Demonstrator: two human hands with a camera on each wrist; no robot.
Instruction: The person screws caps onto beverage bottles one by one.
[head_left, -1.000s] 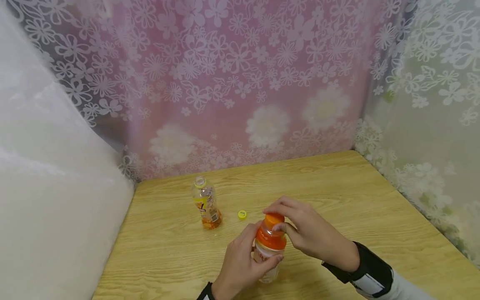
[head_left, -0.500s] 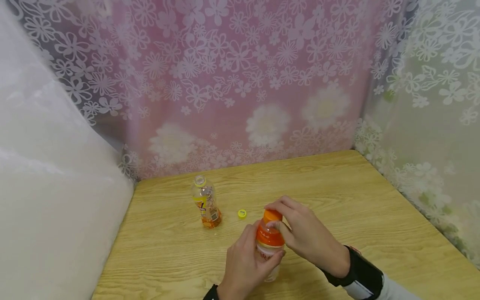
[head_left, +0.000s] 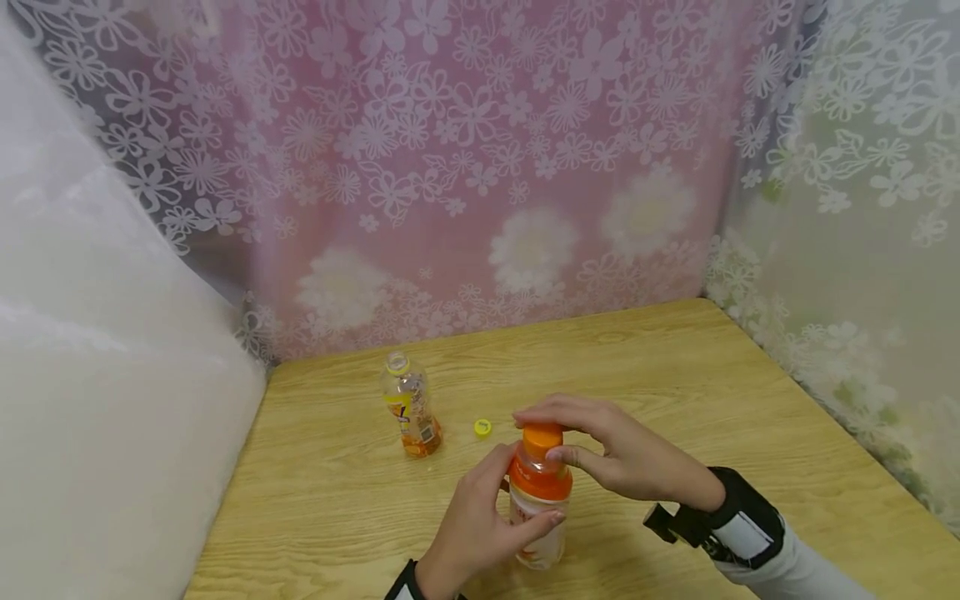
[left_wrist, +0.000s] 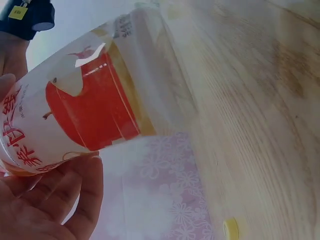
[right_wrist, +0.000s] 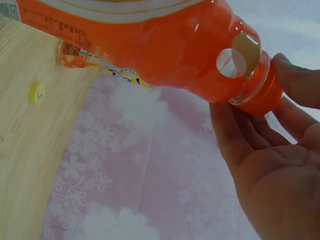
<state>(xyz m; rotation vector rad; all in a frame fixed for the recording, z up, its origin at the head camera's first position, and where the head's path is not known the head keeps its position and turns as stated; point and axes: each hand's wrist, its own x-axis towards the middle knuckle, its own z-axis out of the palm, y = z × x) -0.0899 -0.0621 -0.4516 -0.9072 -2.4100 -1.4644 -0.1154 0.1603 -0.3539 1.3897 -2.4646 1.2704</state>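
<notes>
An upright clear bottle (head_left: 538, 504) with an orange and white label stands near the front of the table. Around its body curls my left hand (head_left: 480, 517), thumb across the front. In the left wrist view, the bottle label (left_wrist: 95, 95) carries a red apple picture. My right hand (head_left: 611, 442) pinches the orange cap (head_left: 542, 439) on the bottle's neck between thumb and fingers. Seen from the right wrist, the thumb (right_wrist: 300, 85) presses one side of that cap, with fingers on the other side.
Behind and left stands an uncapped bottle (head_left: 408, 408) with a little orange drink at its bottom. A loose yellow cap (head_left: 483, 427) lies on the wood-grain table (head_left: 337, 517) between the two bottles. A pink floral curtain (head_left: 480, 167) hangs behind the table.
My right hand's fingers have shifted and straightened a little over the orange cap, and its wrist has turned. The left hand still holds the bottle, which has barely moved.
</notes>
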